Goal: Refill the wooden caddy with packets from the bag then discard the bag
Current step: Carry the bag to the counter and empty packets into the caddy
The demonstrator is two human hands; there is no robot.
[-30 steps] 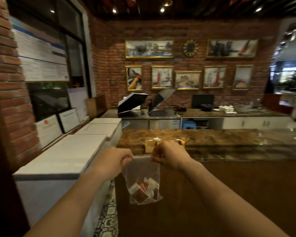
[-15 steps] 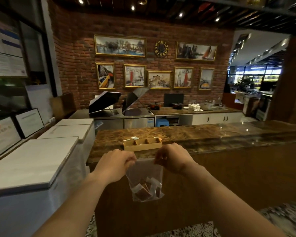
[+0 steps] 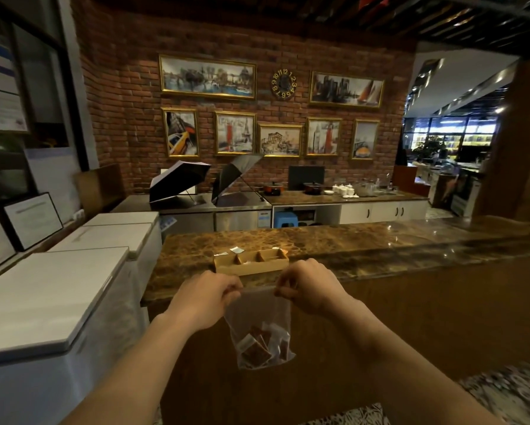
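Head view shows first the long marble counter running across the room, with a brick wall of framed pictures well behind it and white chest freezers at the left side. On the near edge of the counter stands the wooden caddy, a low tray with three compartments; they look mostly empty, though a few pale packets seem to lie in it and one small white packet lies just behind it on the stone. In front of the counter and lower than its top, the person holds a clear plastic bag by its top edge. The left hand is closed in a pinch on the left corner of the mouth, and the right hand is closed in the same way on the right corner, so the edge is stretched flat between them. The packets, brown and white, are collected at the bottom of the bag, which hangs free and touches nothing. I judge that the step now is opening the bag. To do it well, the fingers should pull the two layers apart gently, not tear sideways, and the bag should be brought above the caddy before it is tipped, so no packet falls to the floor.
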